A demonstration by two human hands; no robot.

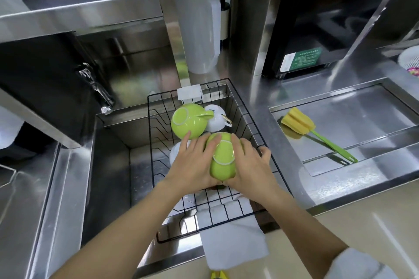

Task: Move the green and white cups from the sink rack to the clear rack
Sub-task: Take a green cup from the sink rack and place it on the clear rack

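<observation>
A black wire sink rack (243, 111) sits over the steel sink. In it an upside-down green cup (223, 158) is clasped from both sides: my left hand (192, 163) on its left, my right hand (251, 165) on its right. Behind it lies a second green cup (188, 122), also base up, with its handle pointing right. A white cup (216, 120) with a gold handle rests beside that one. Part of another white piece (175, 154) shows under my left hand. No clear rack is in view.
A white cloth (233, 244) hangs over the rack's near edge. A tap (97, 88) stands at the sink's left. To the right, a yellow sponge brush with a green handle (315, 133) lies in a recessed steel tray. A frosted jug (199, 29) stands behind the rack.
</observation>
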